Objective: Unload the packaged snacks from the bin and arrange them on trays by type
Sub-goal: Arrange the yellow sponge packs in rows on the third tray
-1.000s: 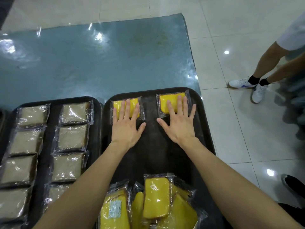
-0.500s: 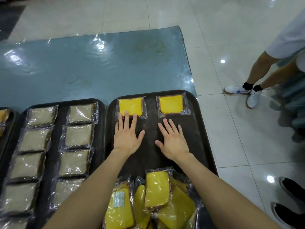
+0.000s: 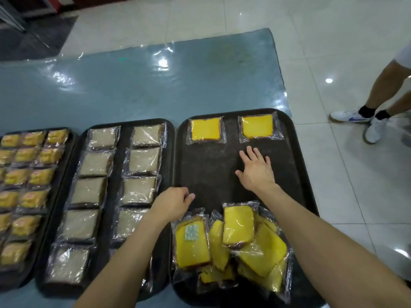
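where the snacks are: the loose pile of yellow cake packs (image 3: pixel 233 243) sits at the near end of the right-hand black tray (image 3: pixel 206 165), no bin in view

already laid out: two yellow slices, one (image 3: pixel 205 130) on the left and one (image 3: pixel 257 126) on the right, side by side along the far edge, with a gap between them

left hand (image 3: pixel 172 202): over the tray's left rim, just beyond the pile's far-left corner, fingers loosely curled, nothing in it that I can see

right hand (image 3: pixel 255 172): flat and relaxed, fingers spread over bare tray between the far row and the pile, not holding anything

the bit that matters: the pile lies toward the body from both hands, so the next reach is backward, not forward

who's closer: left hand for sure. It's nearly touching the labelled pack (image 3: pixel 191 243), while the right is well apart from the heap

long axis: the top pack (image 3: pixel 238 225) and the labelled one both run roughly near-to-far; the ones underneath are skewed every which way

my guess at next slot: the bare strip just below the two placed slices

neighbours: the middle tray (image 3: pixel 119 165) has brown slices (image 3: pixel 144 161) in two columns, and further left are small yellow wrapped snacks (image 3: pixel 33 156)

watch out: slippery film, stacked loose
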Demonstrator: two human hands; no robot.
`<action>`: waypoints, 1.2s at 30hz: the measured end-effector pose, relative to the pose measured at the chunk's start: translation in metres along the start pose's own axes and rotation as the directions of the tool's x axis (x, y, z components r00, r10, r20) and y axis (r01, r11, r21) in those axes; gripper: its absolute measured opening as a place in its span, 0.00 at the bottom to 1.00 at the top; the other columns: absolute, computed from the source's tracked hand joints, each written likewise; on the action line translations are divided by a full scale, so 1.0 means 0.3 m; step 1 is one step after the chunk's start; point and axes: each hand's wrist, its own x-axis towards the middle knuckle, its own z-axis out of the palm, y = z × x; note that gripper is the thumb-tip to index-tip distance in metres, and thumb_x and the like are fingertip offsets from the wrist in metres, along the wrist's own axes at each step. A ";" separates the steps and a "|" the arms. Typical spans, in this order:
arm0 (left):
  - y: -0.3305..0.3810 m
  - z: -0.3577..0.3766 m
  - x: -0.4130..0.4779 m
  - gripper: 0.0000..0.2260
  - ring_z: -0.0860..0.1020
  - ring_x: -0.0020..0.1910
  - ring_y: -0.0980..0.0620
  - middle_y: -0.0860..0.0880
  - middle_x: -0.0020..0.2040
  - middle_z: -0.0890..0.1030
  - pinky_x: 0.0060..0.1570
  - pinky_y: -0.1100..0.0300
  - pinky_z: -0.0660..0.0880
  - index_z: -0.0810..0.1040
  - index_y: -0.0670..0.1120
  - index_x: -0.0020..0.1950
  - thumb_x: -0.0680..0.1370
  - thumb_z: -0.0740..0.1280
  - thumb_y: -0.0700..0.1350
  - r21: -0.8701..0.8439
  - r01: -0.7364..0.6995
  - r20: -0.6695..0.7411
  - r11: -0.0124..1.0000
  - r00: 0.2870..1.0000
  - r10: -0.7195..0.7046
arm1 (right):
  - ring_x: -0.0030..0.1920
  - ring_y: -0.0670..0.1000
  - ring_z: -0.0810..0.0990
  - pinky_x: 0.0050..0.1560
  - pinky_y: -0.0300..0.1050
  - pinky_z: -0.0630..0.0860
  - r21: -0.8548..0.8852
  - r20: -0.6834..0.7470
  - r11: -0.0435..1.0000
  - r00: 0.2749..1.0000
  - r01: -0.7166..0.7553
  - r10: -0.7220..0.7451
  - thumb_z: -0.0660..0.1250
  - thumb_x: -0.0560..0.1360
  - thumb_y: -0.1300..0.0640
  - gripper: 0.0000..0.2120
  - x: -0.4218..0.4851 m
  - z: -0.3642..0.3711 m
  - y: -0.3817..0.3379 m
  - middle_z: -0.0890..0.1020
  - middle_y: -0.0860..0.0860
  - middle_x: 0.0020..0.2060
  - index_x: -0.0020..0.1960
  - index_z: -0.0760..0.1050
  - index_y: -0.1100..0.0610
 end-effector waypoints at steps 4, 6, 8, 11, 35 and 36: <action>-0.029 0.043 -0.039 0.19 0.79 0.63 0.42 0.45 0.60 0.85 0.63 0.45 0.76 0.83 0.48 0.59 0.86 0.55 0.57 0.155 -0.144 0.135 0.977 0.983 0.124 | 0.88 0.55 0.47 0.86 0.63 0.53 0.035 0.038 0.999 0.999 -0.027 0.026 0.65 0.85 0.42 0.38 -0.095 0.029 -0.061 0.50 0.51 0.89 0.89 0.53 0.50; -0.038 0.043 -0.049 0.17 0.76 0.66 0.43 0.47 0.64 0.82 0.66 0.46 0.74 0.81 0.50 0.67 0.86 0.61 0.57 0.179 -0.197 0.173 0.964 0.971 0.166 | 0.88 0.55 0.49 0.85 0.64 0.55 0.049 0.074 0.998 0.997 -0.039 0.035 0.65 0.85 0.42 0.36 -0.148 0.043 -0.079 0.51 0.51 0.88 0.88 0.56 0.50; -0.062 0.037 -0.074 0.20 0.75 0.66 0.45 0.48 0.65 0.80 0.69 0.46 0.73 0.79 0.53 0.71 0.83 0.67 0.61 0.130 -0.227 0.176 0.965 0.963 0.203 | 0.86 0.56 0.58 0.83 0.65 0.58 0.048 0.121 0.998 0.992 -0.052 0.046 0.65 0.85 0.41 0.31 -0.196 0.029 -0.109 0.61 0.52 0.86 0.84 0.66 0.49; -0.094 0.016 -0.137 0.18 0.78 0.68 0.47 0.52 0.65 0.80 0.69 0.48 0.75 0.79 0.56 0.68 0.80 0.71 0.57 -0.117 -0.259 0.114 0.959 0.956 0.272 | 0.67 0.55 0.81 0.74 0.59 0.72 0.101 0.109 0.993 0.992 0.059 -0.070 0.66 0.83 0.41 0.17 -0.285 0.007 -0.179 0.86 0.50 0.64 0.67 0.83 0.46; -0.038 0.052 -0.304 0.08 0.88 0.55 0.41 0.42 0.61 0.87 0.54 0.49 0.86 0.77 0.50 0.67 0.89 0.65 0.43 -0.984 -0.145 -0.128 -0.101 0.979 -0.156 | 0.57 0.55 0.89 0.62 0.54 0.84 0.960 0.182 0.192 0.974 -0.206 0.135 0.65 0.88 0.54 0.11 -0.477 0.012 -0.276 0.90 0.54 0.53 0.64 0.82 0.57; -0.020 0.050 -0.299 0.09 0.87 0.58 0.40 0.42 0.61 0.87 0.58 0.45 0.85 0.76 0.49 0.69 0.89 0.65 0.43 -0.975 -0.116 -0.090 -0.191 0.986 -0.140 | 0.57 0.53 0.90 0.61 0.54 0.84 0.960 0.203 0.184 0.977 -0.211 0.062 0.68 0.86 0.49 0.13 -0.477 0.006 -0.287 0.90 0.53 0.54 0.65 0.82 0.55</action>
